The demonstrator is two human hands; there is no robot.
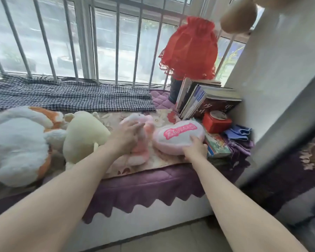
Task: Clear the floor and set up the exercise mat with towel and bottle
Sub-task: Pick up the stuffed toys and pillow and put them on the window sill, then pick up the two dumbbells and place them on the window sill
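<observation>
A pink plush toy [144, 142] lies on the window seat, and my left hand [125, 136] rests on top of it with fingers curled around its body. Right beside it sits a pink heart-shaped cushion [178, 137] with bright pink lettering. My right hand [195, 147] grips the cushion's near right edge. Both toys lie on a floral cloth [162, 160] over the purple seat cover [149, 186]. No mat, towel or bottle is in view.
A cream plush [84, 137] and a big white and orange plush [20, 142] lie to the left. Books [204, 100], a red box [216, 122], folded cloths [238, 135] and a red lamp [189, 50] crowd the right corner. A checked blanket [67, 95] lies below the barred window.
</observation>
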